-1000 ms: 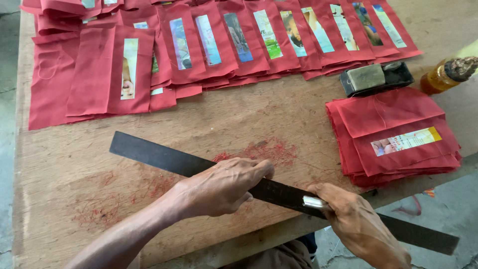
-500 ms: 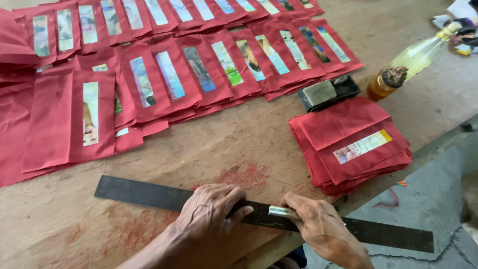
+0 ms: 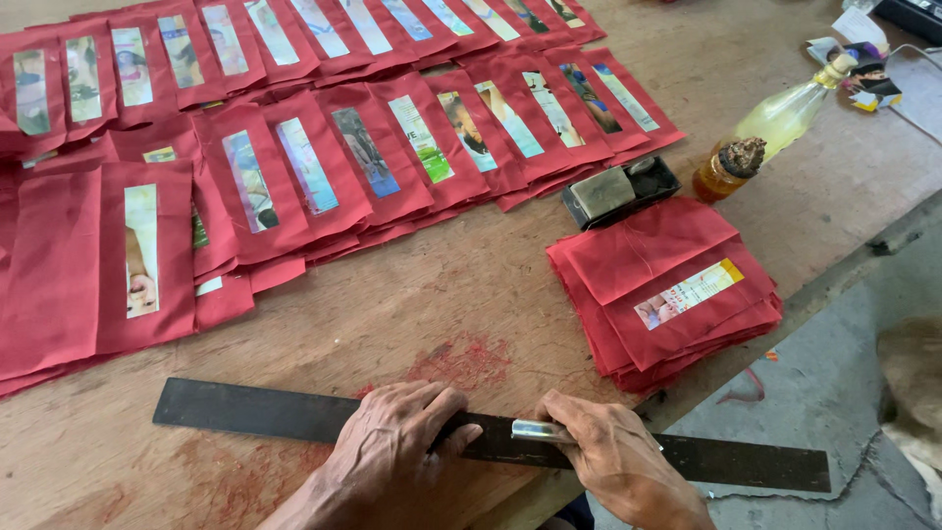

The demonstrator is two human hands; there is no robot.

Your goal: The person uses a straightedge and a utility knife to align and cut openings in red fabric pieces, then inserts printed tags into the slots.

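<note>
Head view: I look down at a wood table (image 3: 746, 108) with both hands low in the picture.
Left hand: my left hand (image 3: 397, 447) lies flat on the ruler (image 3: 245, 412), fingers spread a bit, pressing it down. It grips nothing that I can see.
Right hand: my right hand (image 3: 613, 461) is closed on a small shiny metal tool (image 3: 540, 430). I see only its short end poking out toward the left hand. The rest is hidden in the fist, so I cannot tell what kind of tool it is.
Ruler: long, dark and flat, near the table's front edge. Its middle is hidden under both hands. Its right end sticks out past the table edge.
Under the ruler: I cannot tell if anything lies there.
Red marks: a red smudge (image 3: 466, 358) on the wood just behind the hands.
Red stack: a pile of folded red papers (image 3: 667, 294) to the right, near the edge.
Red rows: many red packets (image 3: 324, 167) with picture strips, laid over each other at the back. The top and left ones are cut off.
Box: a small dark box (image 3: 618, 191) behind the stack.
Bottles: two bottles (image 3: 775, 123) with yellow stuff, lying tilted. I cannot tell what is in them.
Far corner: small things at the top right, too cut off to name.
</note>
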